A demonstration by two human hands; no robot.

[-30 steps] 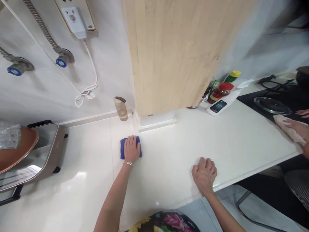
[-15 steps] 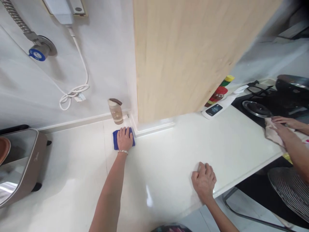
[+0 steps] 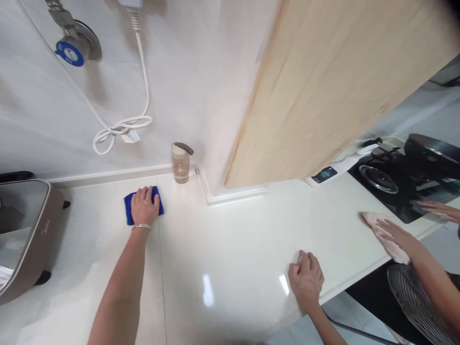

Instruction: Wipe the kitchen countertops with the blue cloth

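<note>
My left hand (image 3: 144, 206) presses down on a folded blue cloth (image 3: 128, 209) on the white countertop (image 3: 230, 249), its fingers laid over the cloth and a bracelet at the wrist. To the right of the cloth, a clear bottle with a brownish lid (image 3: 180, 165) stands against the wall. Near the counter's front edge rests my right hand (image 3: 306, 278), fingers curled into a loose fist with nothing visible in it.
A brown lidded cooker (image 3: 53, 215) stands at the left. A wooden panel (image 3: 305, 96) juts over the counter. At the right, a co-worker's hand (image 3: 398, 235) lies on a pale cloth (image 3: 381, 235) beside the stove (image 3: 406, 206); a white bottle (image 3: 345, 165) lies behind.
My left hand has slid left with the blue cloth, away from the bottle and wall corner. The co-worker's pale cloth has come nearer the counter's front edge. My right hand stays on the counter.
</note>
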